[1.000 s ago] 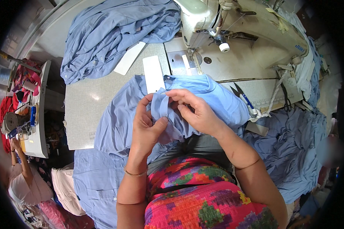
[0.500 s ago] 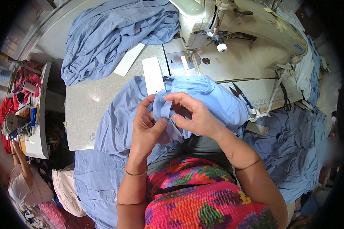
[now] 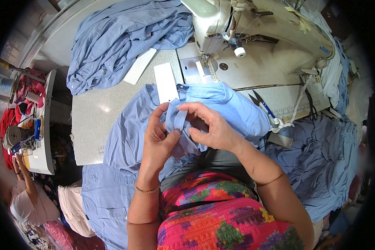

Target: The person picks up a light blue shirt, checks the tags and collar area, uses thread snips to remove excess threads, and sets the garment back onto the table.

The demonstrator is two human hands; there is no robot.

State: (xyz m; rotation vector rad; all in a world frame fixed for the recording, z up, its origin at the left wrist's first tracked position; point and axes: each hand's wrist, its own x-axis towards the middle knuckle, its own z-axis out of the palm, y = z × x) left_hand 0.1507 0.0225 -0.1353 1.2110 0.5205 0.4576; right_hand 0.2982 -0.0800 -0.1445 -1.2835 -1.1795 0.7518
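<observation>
A light blue garment (image 3: 127, 133) lies across the near edge of the sewing table and over my lap. My left hand (image 3: 159, 135) pinches a folded blue fabric strip (image 3: 180, 119) of it between thumb and fingers. From the other side my right hand (image 3: 210, 129) grips the same strip, thumb and fingertips close to the left ones. The strip forms a small loop between the two hands. Just beyond my fingertips a white card (image 3: 166, 81) rests on the garment. Part of the strip is hidden behind my fingers.
A sewing machine (image 3: 212, 31) stands beyond the garment. Thread snips (image 3: 264, 104) lie at its right, with black scissors (image 3: 311, 106) farther over. Blue garments are heaped at the far left (image 3: 125, 37) and at the right (image 3: 316, 162). Another person's hands (image 3: 18, 162) work at a table on the left.
Both hands keep nearly the same hold on the strip. The view has shifted very slightly; little else differs.
</observation>
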